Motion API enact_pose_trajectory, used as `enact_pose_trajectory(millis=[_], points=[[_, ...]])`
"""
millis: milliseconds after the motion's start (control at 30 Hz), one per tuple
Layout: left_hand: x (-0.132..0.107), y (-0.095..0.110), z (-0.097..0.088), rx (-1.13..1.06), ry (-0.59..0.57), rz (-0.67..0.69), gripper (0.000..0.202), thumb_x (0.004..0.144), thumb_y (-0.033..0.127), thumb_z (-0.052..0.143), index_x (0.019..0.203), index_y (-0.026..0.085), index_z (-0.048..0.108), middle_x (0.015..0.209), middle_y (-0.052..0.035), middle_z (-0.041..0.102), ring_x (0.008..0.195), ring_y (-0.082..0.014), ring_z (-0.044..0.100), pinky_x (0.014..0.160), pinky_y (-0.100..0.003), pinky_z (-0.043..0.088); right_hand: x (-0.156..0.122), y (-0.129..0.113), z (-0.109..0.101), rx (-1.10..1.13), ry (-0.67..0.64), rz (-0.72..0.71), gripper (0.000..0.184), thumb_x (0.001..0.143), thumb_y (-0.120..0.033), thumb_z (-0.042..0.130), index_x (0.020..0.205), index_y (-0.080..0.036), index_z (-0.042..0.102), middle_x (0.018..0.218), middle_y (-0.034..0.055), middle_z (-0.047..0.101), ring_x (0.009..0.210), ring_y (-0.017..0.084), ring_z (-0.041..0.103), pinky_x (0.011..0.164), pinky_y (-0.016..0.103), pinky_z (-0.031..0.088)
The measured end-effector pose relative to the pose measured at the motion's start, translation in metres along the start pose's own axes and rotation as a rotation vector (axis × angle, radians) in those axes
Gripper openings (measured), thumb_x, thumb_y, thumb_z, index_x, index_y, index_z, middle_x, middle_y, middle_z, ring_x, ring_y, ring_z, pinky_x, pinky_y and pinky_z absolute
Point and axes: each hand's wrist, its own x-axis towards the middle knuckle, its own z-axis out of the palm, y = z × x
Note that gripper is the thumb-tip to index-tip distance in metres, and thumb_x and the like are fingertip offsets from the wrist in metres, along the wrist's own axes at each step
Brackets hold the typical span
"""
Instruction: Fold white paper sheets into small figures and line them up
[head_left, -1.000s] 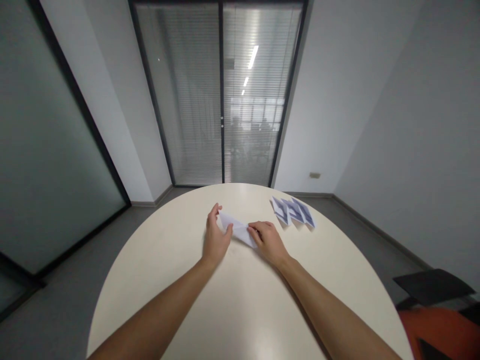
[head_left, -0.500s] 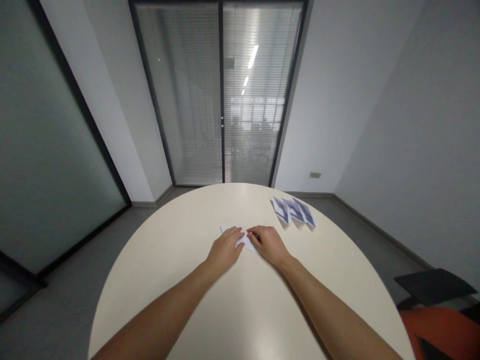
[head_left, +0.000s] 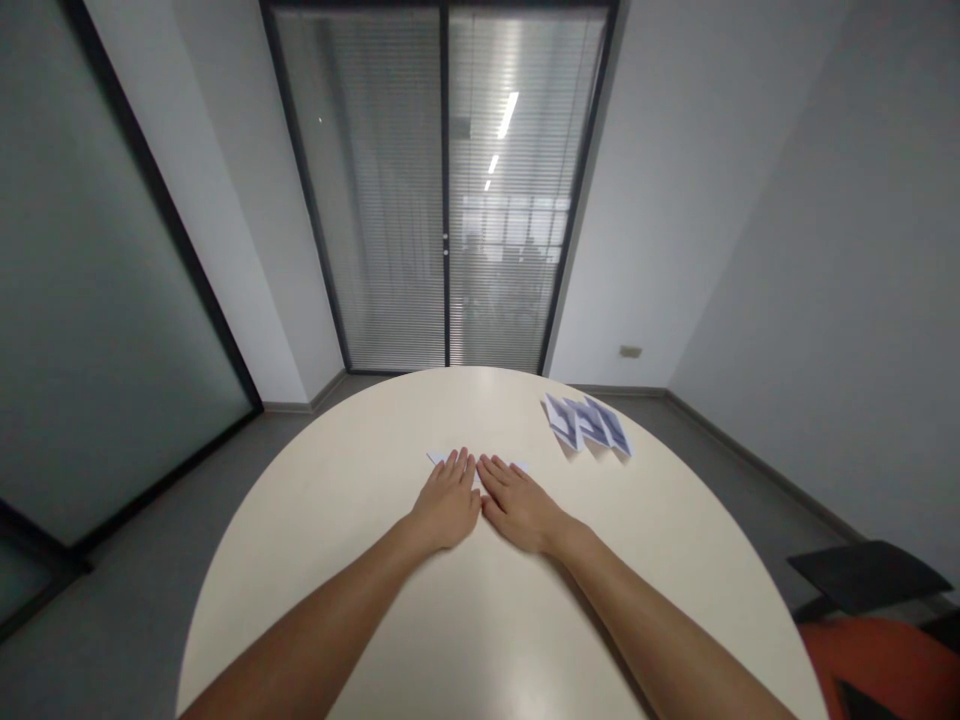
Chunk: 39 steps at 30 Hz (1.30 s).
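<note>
A small white piece of paper (head_left: 478, 482) lies on the round table, mostly covered by my two hands. My left hand (head_left: 447, 500) rests flat on its left part, fingers stretched forward. Flat on the right part is my right hand (head_left: 519, 502), its fingers pointing forward and to the left. The thumbs and fingertips of both hands come close together near the middle. Only the paper's edges and a small gap between the hands show, so its folds are hidden.
Several folded papers with bluish-grey print (head_left: 587, 424) stand overlapping at the table's far right. The pale round table (head_left: 337, 600) fills the foreground. An orange chair with a black back (head_left: 885, 650) stands at the lower right. Beyond are glass doors with blinds (head_left: 450, 200).
Both hands have gone from curled fingers at the paper to lying flat on it. The right hand moved slightly left and nearer to me. The paper's visible outline has shifted.
</note>
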Motion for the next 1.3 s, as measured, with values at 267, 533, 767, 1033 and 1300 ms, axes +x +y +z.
enact_pose_trajectory(millis=[267,533,767,1033,1300], points=[[-0.002,-0.003,-0.006,0.005,-0.07,0.021,0.062,0.099,0.033,0.026,0.155,0.008,0.022,0.163,-0.0141,0.015,0.151,-0.0286,0.011,0.122,-0.046,0.016,-0.002,-0.001,-0.009,-0.004,-0.052,0.138,0.059,0.1,-0.038,0.031,0.156,-0.019,0.028,0.162,0.0061,0.023,0.15,0.028,0.016,0.121,0.05,0.016],[-0.001,-0.009,0.0,0.001,-0.031,0.033,0.059,0.101,0.036,0.021,0.155,0.013,0.025,0.163,-0.0082,0.019,0.151,-0.0292,0.014,0.121,-0.046,0.017,-0.003,0.003,-0.014,-0.027,0.064,0.105,0.049,0.102,-0.038,0.035,0.147,-0.024,0.045,0.154,0.0075,0.042,0.145,0.03,0.032,0.115,0.051,0.029],[0.001,-0.008,0.007,0.035,0.047,-0.087,0.059,0.102,0.04,0.022,0.153,0.012,0.031,0.162,-0.01,0.023,0.15,-0.0284,0.02,0.12,-0.05,0.018,0.0,0.014,-0.012,0.003,0.233,-0.001,0.034,0.098,-0.027,0.044,0.12,-0.021,0.07,0.128,0.0092,0.067,0.123,0.02,0.057,0.109,0.035,0.038],[0.005,-0.009,0.01,0.044,0.077,-0.262,0.067,0.1,0.05,0.022,0.152,0.009,0.032,0.161,-0.0153,0.024,0.15,-0.0299,0.018,0.121,-0.053,0.012,0.0,0.023,-0.007,0.051,0.264,-0.032,0.03,0.095,-0.034,0.053,0.115,-0.025,0.074,0.124,0.0078,0.068,0.117,0.022,0.059,0.102,0.034,0.042],[0.006,-0.013,0.006,0.033,0.057,-0.318,0.064,0.1,0.045,0.026,0.153,0.01,0.031,0.161,-0.0133,0.022,0.15,-0.0297,0.018,0.12,-0.054,0.016,-0.001,0.014,-0.01,-0.025,0.307,0.18,0.042,0.086,-0.044,0.064,0.118,-0.016,0.067,0.116,0.0114,0.068,0.109,0.025,0.058,0.096,0.035,0.042]])
